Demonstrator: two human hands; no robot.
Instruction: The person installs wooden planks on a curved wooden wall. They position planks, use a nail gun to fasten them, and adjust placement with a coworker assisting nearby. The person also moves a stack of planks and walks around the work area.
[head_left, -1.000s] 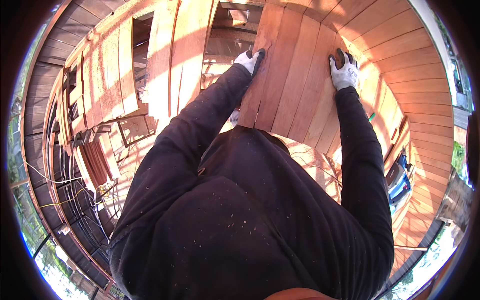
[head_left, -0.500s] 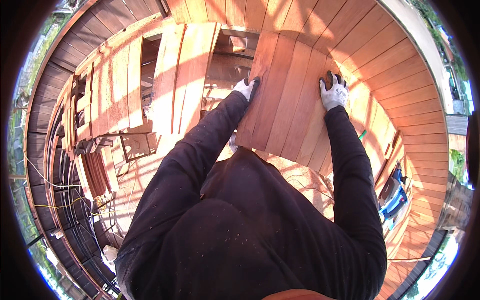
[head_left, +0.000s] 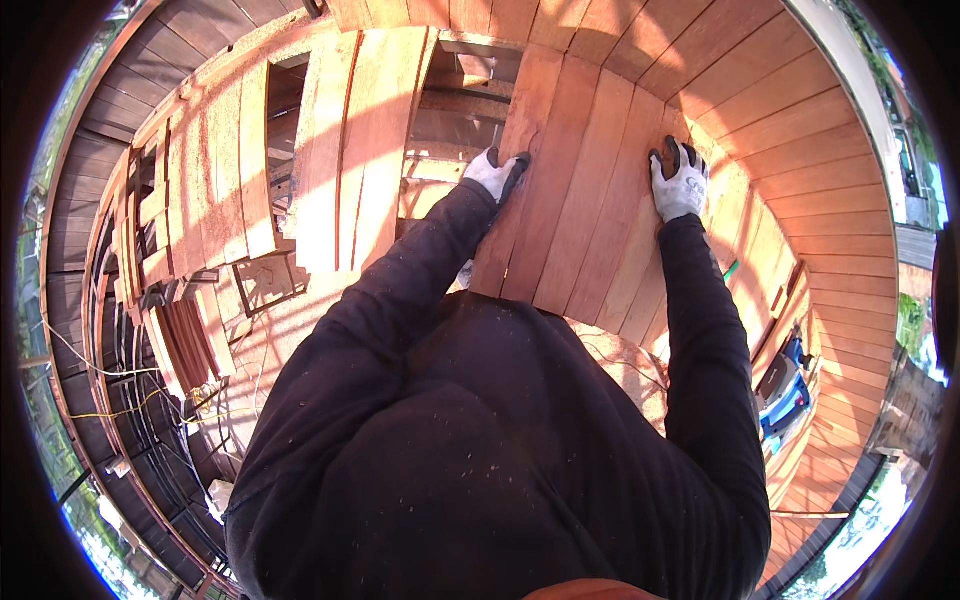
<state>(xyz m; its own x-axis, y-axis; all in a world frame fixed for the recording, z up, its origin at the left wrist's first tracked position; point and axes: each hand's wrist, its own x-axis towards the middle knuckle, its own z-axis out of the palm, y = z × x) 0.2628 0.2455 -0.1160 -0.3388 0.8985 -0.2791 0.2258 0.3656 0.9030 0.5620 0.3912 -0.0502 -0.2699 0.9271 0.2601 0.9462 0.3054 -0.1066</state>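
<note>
A row of reddish wooden boards [head_left: 570, 190] lies in front of me, side by side, with narrow seams between them. My left hand [head_left: 494, 174], in a white and dark work glove, is closed on the left edge of the leftmost board [head_left: 527, 125], beside an opening in the planking. Against the right part of the boards rests my right hand [head_left: 681, 180], gloved alike, its fingers apart and slightly bent. Both dark-sleeved forearms reach up from my body, which hides the lower middle of the view.
More planks [head_left: 355, 150] lie at left, with gaps showing dark framing [head_left: 465, 105]. A stack of narrow boards [head_left: 188, 342], cords [head_left: 125, 371] and a curved dark deck edge are farther left. A blue power tool [head_left: 785, 395] sits at right, near the curved planked band [head_left: 820, 190].
The whole view has shifted slightly, mostly down since a second ago, then a little up. Both hands stay at about the same places on the boards.
</note>
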